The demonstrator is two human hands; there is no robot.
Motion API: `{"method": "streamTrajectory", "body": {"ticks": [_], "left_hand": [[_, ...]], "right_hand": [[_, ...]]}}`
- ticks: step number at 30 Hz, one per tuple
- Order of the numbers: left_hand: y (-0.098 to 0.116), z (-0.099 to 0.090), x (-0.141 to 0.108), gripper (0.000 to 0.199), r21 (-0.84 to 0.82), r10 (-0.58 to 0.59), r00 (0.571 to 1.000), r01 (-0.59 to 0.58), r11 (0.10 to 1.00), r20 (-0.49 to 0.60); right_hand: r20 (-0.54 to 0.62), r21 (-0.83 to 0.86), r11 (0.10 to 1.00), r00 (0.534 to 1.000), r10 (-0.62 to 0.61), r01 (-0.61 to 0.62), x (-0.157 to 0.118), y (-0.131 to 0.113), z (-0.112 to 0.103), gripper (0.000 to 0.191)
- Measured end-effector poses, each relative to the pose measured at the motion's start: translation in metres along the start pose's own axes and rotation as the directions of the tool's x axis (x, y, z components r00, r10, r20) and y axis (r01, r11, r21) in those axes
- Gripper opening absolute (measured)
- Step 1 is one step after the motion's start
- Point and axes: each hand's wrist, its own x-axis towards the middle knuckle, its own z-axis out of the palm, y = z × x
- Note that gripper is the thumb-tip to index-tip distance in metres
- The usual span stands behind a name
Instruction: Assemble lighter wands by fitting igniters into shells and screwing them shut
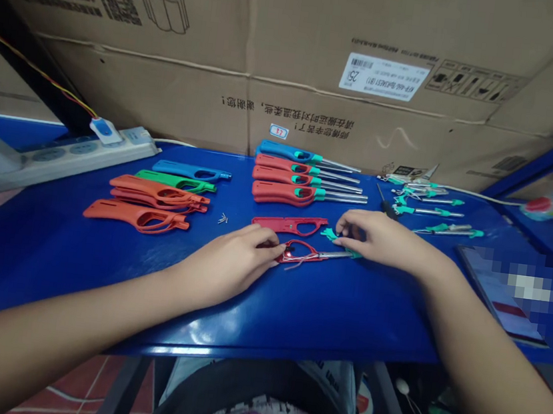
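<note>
My left hand (pixel 232 263) is closed on the handle end of a red lighter housing (pixel 305 245), its fingers covering that end. Thin wires and a metal rod (pixel 335 255) run from the housing toward the right. My right hand (pixel 378 238) pinches by a small teal plastic piece (pixel 329 234), above the rod's tip; whether its fingers grip that piece or the teal tip below, I cannot make out fully. Just beyond lies a separate red housing half (pixel 288 224), flat on the table.
Finished-looking long lighters (pixel 285 193) lie stacked behind, with coloured housings (pixel 137 215) and small screws (pixel 223 218) to the left. Teal rod assemblies (pixel 448 229), a dark-handled screwdriver (pixel 389 209) and a tablet-like device (pixel 502 295) are right. A power strip (pixel 68 156) and cardboard (pixel 179 98) bound the blue table.
</note>
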Motion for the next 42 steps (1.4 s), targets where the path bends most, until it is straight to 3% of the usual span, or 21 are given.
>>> {"method": "streamTrajectory", "body": {"ticks": [9, 20, 25, 32, 38, 42], "left_hand": [[0.003, 0.0, 0.0, 0.027, -0.211, -0.111, 0.994, 0.106, 0.972, -0.014], [0.003, 0.001, 0.001, 0.026, -0.261, -0.146, 0.989, 0.134, 0.956, -0.028], [0.004, 0.001, 0.001, 0.026, -0.243, -0.15, 0.988, 0.141, 0.96, -0.019], [0.004, 0.0, 0.002, 0.026, -0.235, -0.135, 0.991, 0.13, 0.963, -0.008], [0.004, 0.0, 0.001, 0.025, -0.233, -0.132, 0.991, 0.126, 0.964, -0.01], [0.004, 0.0, 0.001, 0.025, -0.231, -0.136, 0.991, 0.131, 0.964, -0.007]], "right_hand": [[-0.058, 0.183, 0.965, 0.982, -0.181, 0.189, -0.003, -0.031, 0.005, 0.017], [-0.041, 0.034, 0.961, 0.961, -0.274, 0.275, 0.0, -0.044, 0.024, 0.017], [-0.136, 0.047, 0.946, 0.94, -0.312, 0.321, -0.002, -0.046, 0.022, 0.015], [-0.035, 0.133, 0.962, 0.971, -0.238, 0.241, 0.0, -0.05, 0.025, 0.013], [-0.055, 0.254, 0.938, 0.971, -0.231, 0.237, 0.003, -0.048, 0.028, 0.013], [-0.037, 0.241, 0.931, 0.961, -0.274, 0.274, 0.003, -0.047, 0.028, 0.013]]}}
